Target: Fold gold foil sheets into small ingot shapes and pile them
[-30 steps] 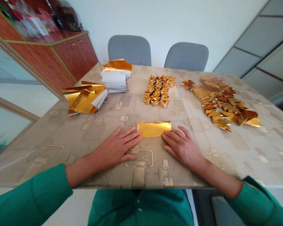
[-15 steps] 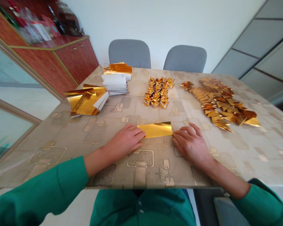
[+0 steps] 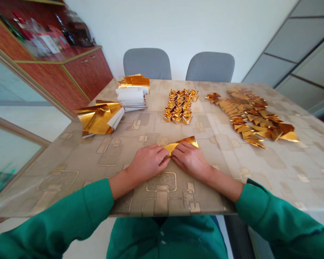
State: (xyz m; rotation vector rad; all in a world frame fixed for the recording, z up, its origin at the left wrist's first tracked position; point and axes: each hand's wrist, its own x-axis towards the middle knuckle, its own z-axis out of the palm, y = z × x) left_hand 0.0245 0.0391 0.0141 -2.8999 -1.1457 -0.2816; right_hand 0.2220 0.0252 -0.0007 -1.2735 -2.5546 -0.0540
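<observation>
Right hand point(image 3: 191, 160) is sliding inward since earlier frame, nearly meeting left hand point(image 3: 149, 163); both are pinching gold strip point(image 3: 193, 141), mid-frame.

A patterned table point(image 3: 210, 129), two grey chairs point(image 3: 147, 64) and a reddish cabinet point(image 3: 90, 73) bearing bottles point(image 3: 66, 34) indicate a home dining area.

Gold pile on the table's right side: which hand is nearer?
Right. The right hand is at the gold strip, left of the gold pile; the left hand, at the same strip, is farther left.
</observation>
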